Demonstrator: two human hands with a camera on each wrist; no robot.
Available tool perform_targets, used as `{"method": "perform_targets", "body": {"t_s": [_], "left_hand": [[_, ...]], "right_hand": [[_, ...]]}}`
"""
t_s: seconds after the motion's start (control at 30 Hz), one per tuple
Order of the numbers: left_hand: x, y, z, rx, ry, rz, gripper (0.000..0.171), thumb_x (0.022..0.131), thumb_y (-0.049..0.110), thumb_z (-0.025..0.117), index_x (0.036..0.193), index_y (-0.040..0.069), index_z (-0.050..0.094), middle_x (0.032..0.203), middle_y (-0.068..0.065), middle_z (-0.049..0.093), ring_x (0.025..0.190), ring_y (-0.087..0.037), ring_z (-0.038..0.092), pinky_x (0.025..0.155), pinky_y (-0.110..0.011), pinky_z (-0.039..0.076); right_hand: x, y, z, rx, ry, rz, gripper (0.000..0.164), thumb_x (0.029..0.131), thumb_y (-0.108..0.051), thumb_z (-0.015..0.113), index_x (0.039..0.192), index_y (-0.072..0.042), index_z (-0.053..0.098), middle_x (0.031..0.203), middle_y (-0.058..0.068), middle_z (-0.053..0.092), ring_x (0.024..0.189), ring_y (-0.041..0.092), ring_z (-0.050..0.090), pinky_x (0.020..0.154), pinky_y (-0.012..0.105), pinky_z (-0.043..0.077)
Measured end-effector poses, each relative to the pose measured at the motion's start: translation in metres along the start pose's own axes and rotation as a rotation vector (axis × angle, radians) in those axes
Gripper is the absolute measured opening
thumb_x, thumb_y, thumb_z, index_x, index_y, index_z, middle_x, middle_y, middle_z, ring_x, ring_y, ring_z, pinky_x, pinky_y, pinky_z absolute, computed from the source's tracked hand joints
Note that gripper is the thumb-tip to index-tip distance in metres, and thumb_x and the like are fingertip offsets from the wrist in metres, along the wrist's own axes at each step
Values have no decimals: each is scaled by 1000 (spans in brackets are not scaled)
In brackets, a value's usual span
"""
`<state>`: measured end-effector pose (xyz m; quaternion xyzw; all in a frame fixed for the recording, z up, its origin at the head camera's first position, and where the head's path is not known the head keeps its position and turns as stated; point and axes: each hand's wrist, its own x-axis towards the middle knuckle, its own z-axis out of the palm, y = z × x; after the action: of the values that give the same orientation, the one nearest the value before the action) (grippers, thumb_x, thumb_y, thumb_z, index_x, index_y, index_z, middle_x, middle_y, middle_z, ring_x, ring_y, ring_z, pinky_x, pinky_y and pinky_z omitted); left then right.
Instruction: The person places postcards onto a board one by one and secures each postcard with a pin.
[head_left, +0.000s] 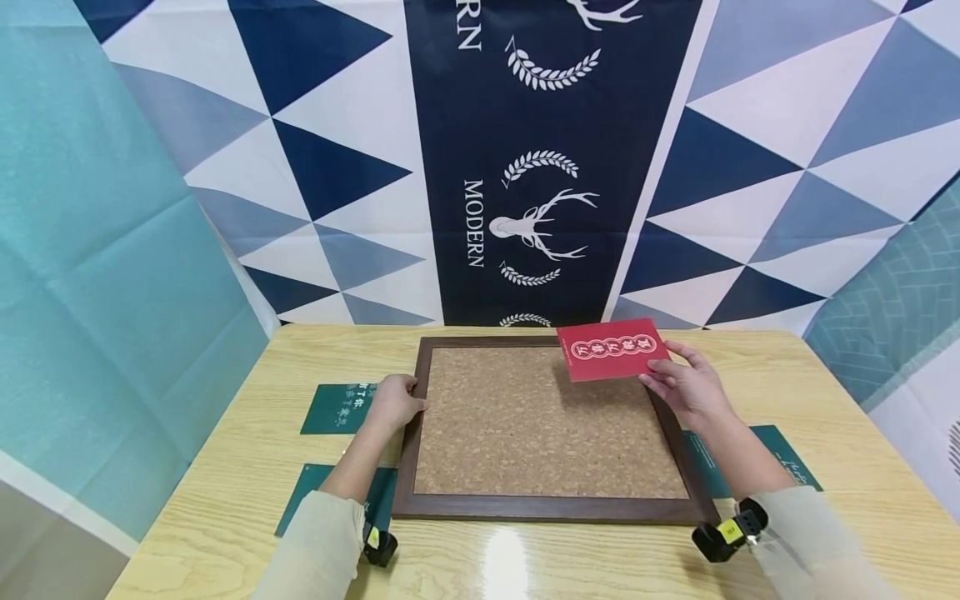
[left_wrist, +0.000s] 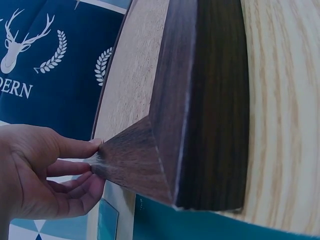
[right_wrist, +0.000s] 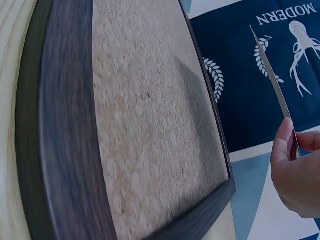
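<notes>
A cork board (head_left: 532, 433) in a dark brown wooden frame lies flat on the table. My left hand (head_left: 394, 402) grips the frame's left side, thumb on top and the other fingers curled at its outer edge, as the left wrist view shows. Between thumb and fingers, my right hand (head_left: 692, 392) pinches a red card (head_left: 600, 358) by its right end. White characters in linked rings decorate the card's face. It is held up over the board's far right corner, casting a shadow on the cork; in the right wrist view the card (right_wrist: 274, 77) appears almost edge-on.
Left of the board lie two dark green cards, a far one (head_left: 326, 410) and a near one (head_left: 303, 492) partly behind the left forearm. More green card (head_left: 787, 454) shows on the right beside the right forearm. A patterned cloth (head_left: 517, 167) hangs behind the wooden table (head_left: 585, 562).
</notes>
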<state>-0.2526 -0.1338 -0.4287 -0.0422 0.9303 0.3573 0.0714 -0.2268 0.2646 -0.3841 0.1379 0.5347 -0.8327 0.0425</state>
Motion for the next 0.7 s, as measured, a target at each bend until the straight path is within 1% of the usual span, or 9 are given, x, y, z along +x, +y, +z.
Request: {"method": "perform_targets", "body": {"t_s": [0.17, 0.43, 0.57, 0.7], "left_hand": [[-1, 1, -1, -3, 5, 0, 50, 80, 13, 63, 124, -2, 47, 123, -20, 50, 113, -33, 48, 86, -42, 45], [0, 1, 0, -1, -8, -13, 50, 80, 13, 63, 125, -2, 46, 124, -20, 50, 114, -33, 47, 87, -42, 45], [1, 1, 0, -2, -5, -19, 50, 80, 14, 64, 124, -2, 47, 124, -19, 49, 115, -33, 46, 88, -43, 44], [0, 0, 0, -3, -1, -14, 49, 80, 13, 64, 124, -2, 47, 124, -20, 50, 114, -34, 47, 87, -43, 45]], "right_hand": [[1, 4, 8, 11, -11, 5, 50, 81, -6, 60, 119, -19, 31, 98, -1, 51, 72, 10, 62, 70, 25, 52], [4, 9, 20, 34, -5, 16, 44, 81, -3, 59, 114, -19, 34, 98, 0, 50, 71, 10, 63, 71, 26, 52], [5, 11, 27, 34, 6, 32, 45, 82, -3, 58, 115, -19, 34, 99, 1, 49, 70, 9, 62, 72, 26, 52], [7, 13, 34, 22, 23, 46, 47, 82, -2, 58, 118, -19, 33, 101, 1, 46, 70, 9, 61, 73, 26, 52]]}}
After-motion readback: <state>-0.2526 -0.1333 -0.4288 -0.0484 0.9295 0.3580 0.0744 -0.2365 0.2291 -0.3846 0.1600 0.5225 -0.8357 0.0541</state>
